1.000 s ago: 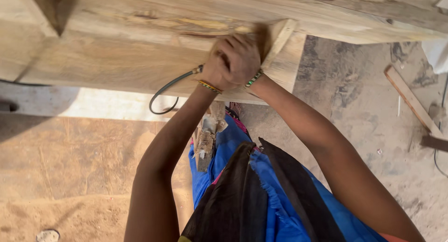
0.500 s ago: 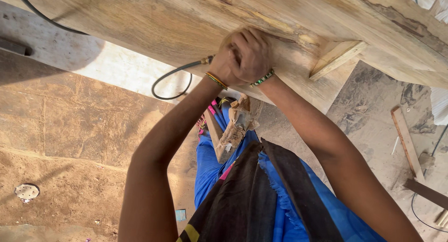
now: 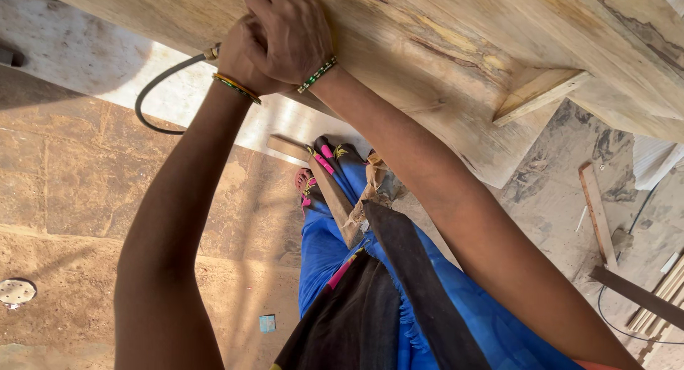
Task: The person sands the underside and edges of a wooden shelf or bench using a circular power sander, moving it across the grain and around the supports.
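You are clasping your right hand [image 3: 288,31] over your left hand [image 3: 246,56], both closed around a mostly hidden tool pressed against the wooden slab [image 3: 427,63]. Its black hose [image 3: 153,92] is trailing left, so the tool's long axis probably lies left to right along the far slab.

Pale yellowish wooden plank [image 3: 442,63] streaked with brown and grey grain; gold-and-green bangle [image 3: 236,88] on one wrist, green-and-white beaded bracelet [image 3: 318,75] on the other; bright blue garment [image 3: 456,306] with black panels and pink trim; dark grey hose [image 3: 153,99]; tan, dusty floor [image 3: 64,192]
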